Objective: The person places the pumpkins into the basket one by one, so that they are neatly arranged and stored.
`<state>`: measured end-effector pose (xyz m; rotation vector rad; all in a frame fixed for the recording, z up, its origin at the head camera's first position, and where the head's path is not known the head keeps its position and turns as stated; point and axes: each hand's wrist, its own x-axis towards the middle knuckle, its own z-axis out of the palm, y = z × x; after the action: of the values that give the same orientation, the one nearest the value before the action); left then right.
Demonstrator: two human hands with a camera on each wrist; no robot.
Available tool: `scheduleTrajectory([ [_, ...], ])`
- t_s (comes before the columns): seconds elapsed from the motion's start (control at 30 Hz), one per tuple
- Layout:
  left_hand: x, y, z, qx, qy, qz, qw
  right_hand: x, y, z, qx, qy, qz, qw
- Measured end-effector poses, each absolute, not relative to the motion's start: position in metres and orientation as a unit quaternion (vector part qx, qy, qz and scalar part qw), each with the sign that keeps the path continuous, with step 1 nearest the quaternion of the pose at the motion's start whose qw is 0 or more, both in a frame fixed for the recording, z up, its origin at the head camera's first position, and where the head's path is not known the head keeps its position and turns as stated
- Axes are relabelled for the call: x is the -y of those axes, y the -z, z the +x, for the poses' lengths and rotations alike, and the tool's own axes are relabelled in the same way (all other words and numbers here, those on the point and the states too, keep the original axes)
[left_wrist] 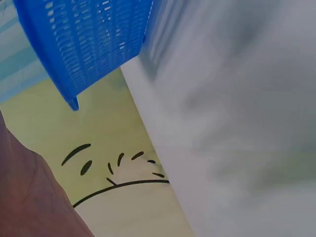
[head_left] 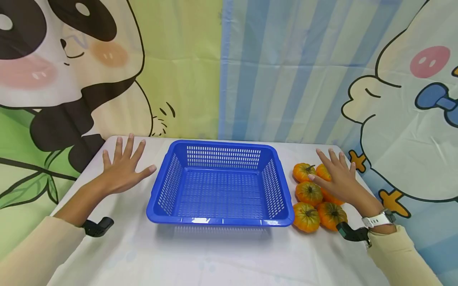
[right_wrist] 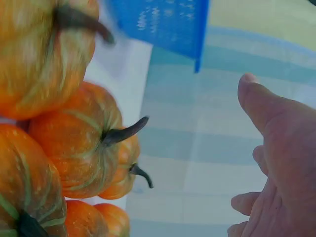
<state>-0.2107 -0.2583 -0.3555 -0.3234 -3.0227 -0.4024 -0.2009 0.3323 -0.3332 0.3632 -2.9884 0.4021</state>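
A blue plastic basket (head_left: 220,222) with slotted walls stands mid-table, nothing inside it. Left of it my left hand (head_left: 123,171) is spread with straight fingers and holds nothing. In the left wrist view only part of that hand (left_wrist: 34,192) shows, with the basket's side (left_wrist: 98,49) above. My right hand (head_left: 336,176), also spread and holding nothing, is over several small orange-green pumpkins (head_left: 306,217) and hides some of them. The right wrist view shows the pumpkins (right_wrist: 79,138) with dark stems, apart from the right hand (right_wrist: 291,148).
A white cloth covers the table (head_left: 214,258). Behind it hangs a curtain (head_left: 279,71) with a panda and a white cartoon figure. Each wrist bears a black strap mount (head_left: 98,227), and a white watch (head_left: 379,219) sits on the right one.
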Motion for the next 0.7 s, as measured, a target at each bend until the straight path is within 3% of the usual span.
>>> scheduleTrajectory([
  [0.3, 0.246, 0.361, -0.186, 0.973, 0.182, -0.139, 0.035, -0.322, 0.333, -0.17, 0.96, -0.243, 0.136, 0.041],
  [0.7, 0.233, 0.359, -0.167, 0.94, 0.286, -0.186, 0.018, -0.318, 0.352, -0.143, 0.95, -0.265, 0.144, 0.081],
])
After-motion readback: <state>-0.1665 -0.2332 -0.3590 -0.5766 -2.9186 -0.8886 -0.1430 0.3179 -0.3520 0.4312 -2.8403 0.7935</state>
